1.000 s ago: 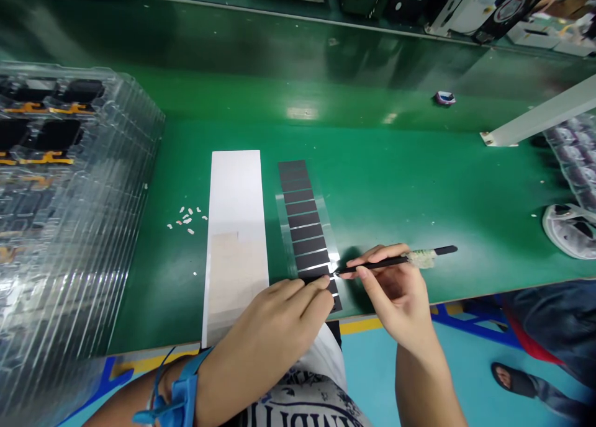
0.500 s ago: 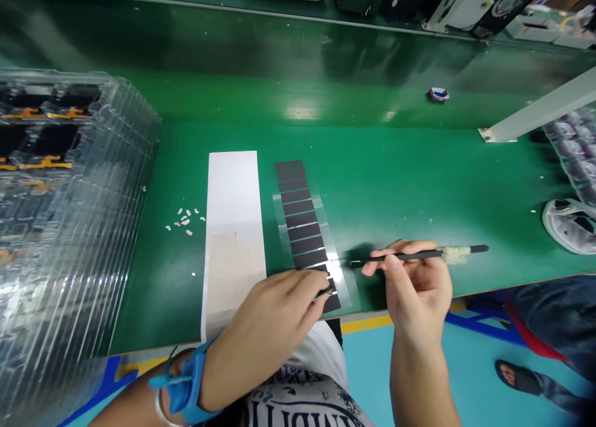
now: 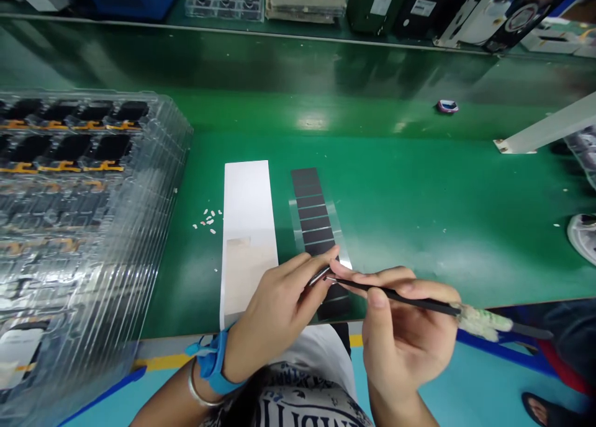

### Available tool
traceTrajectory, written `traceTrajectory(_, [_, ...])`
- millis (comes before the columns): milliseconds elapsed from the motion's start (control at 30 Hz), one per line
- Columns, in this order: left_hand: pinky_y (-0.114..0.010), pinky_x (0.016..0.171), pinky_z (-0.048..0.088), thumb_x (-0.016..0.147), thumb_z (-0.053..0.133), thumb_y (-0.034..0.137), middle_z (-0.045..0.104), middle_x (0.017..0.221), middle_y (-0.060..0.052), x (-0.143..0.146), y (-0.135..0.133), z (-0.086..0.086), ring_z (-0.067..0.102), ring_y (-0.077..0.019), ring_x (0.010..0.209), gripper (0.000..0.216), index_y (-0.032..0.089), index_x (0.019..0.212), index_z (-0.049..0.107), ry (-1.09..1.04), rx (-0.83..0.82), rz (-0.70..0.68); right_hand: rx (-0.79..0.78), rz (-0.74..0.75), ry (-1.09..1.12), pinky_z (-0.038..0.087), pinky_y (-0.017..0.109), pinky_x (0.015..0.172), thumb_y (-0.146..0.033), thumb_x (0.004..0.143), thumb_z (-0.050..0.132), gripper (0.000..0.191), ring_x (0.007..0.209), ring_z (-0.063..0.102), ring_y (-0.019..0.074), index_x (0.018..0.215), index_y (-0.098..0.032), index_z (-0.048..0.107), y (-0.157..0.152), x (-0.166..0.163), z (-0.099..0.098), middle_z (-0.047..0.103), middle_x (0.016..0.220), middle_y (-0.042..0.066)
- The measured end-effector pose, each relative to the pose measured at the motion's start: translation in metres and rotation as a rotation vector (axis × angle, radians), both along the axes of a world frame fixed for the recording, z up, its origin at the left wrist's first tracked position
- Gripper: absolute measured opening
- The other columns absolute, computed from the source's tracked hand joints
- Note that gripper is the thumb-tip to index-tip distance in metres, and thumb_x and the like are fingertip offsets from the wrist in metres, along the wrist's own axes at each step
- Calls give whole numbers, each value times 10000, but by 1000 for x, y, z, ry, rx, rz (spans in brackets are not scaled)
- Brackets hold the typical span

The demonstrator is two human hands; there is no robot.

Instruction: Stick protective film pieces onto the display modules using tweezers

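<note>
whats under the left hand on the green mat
The left hand covers part of the lower end of the white paper strip with its beige patch, and its fingertips reach over the dark segmented strip. What lies directly beneath the palm is hidden.

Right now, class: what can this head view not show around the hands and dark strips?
Dark strip sheet: middle covered by the left hand and right hand.
Shiny piece: too small, partly hidden by fingers.
Pale specks: too small to identify.
Stacked clear trays: lower layers blurred by plastic.

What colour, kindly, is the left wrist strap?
The wrist strap is blue, shown best in the head view.
</note>
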State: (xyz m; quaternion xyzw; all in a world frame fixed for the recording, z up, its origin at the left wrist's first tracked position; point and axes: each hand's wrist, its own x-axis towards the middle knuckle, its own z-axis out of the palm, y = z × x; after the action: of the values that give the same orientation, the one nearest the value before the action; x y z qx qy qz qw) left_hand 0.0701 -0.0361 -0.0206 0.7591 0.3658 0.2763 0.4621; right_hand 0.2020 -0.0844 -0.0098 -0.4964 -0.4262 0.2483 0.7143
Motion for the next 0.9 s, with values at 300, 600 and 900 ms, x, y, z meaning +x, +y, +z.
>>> traceTrajectory(300, [-334,743,465,1029,342,274,549,977,-67,0,0,2,547,-196,869,476,240,1502,300,18,3,-11,29,-81,-115,658,443,757,-39,860,574,274,830,716,193,989,-251,458,1,-11,-4,658,839,0])
traceTrajectory(600, [-346,747,446,1033,323,262,512,968,-46,0,1,3,518,-183,858,486,263,1515,263,-34,-18,-15,49,-61,-124,656,410,767,-1,853,556,310,828,706,178,1012,-251,468,3,-10,-8,644,859,6])
traceTrajectory(900, [-345,761,446,1034,323,265,517,989,-51,0,1,2,520,-186,877,484,259,1515,265,-17,-9,-16,42,-63,-111,654,412,773,-9,855,550,288,850,714,186,997,-240,456,4,-9,-8,650,851,0])
